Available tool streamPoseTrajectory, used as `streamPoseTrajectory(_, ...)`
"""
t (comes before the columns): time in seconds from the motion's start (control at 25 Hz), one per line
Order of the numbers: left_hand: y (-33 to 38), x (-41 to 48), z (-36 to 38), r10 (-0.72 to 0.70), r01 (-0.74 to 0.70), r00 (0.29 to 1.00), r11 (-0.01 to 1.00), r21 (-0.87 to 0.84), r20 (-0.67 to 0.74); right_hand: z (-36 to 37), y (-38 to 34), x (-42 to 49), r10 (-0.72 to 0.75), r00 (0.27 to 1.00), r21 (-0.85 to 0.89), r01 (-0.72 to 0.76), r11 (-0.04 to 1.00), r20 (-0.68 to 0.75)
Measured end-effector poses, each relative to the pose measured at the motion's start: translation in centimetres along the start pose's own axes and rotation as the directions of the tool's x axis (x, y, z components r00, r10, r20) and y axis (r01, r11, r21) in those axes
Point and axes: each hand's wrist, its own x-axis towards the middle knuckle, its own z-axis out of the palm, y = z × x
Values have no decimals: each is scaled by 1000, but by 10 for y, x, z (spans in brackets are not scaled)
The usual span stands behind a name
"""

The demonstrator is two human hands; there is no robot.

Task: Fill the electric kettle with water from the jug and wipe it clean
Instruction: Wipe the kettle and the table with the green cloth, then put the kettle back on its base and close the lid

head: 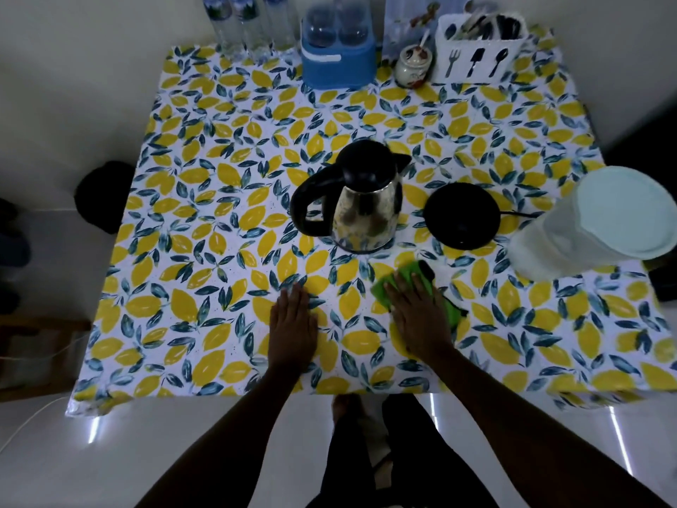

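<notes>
Kettle [361, 199] stands mid-worktop, off its base [462, 215]. Right hand [417, 317] lies flat, grip spread on the green cloth [414, 284], ready for wiping; left hand [293, 320] rests spread and empty near the front edge.

Head camera looks steeply down, close above the table [219, 251].
</notes>
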Motion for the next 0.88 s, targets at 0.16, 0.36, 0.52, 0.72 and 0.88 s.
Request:
streamPoseTrajectory(0.16,61,-4,11,171,-171,981,985,-4,92,-12,72,-51,215,975,17,-215,976,-54)
streamPoseTrajectory(0.36,124,-6,3,298,-282,947,950,-130,120,-23,104,-46,414,910,98,-411,906,-17)
streamPoseTrajectory(0.52,140,-5,8,306,-305,945,952,-25,113,-18,93,-60,295,955,98,-295,950,13)
streamPoseTrajectory(0.72,167,-2,1,296,-294,955,954,-63,18,-38,94,-60,300,954,189,-294,937,1)
streamPoseTrajectory(0.88,170,7,-37,214,-247,960,952,-180,-183,-78,71,-26,121,980,388,-51,920,-156)
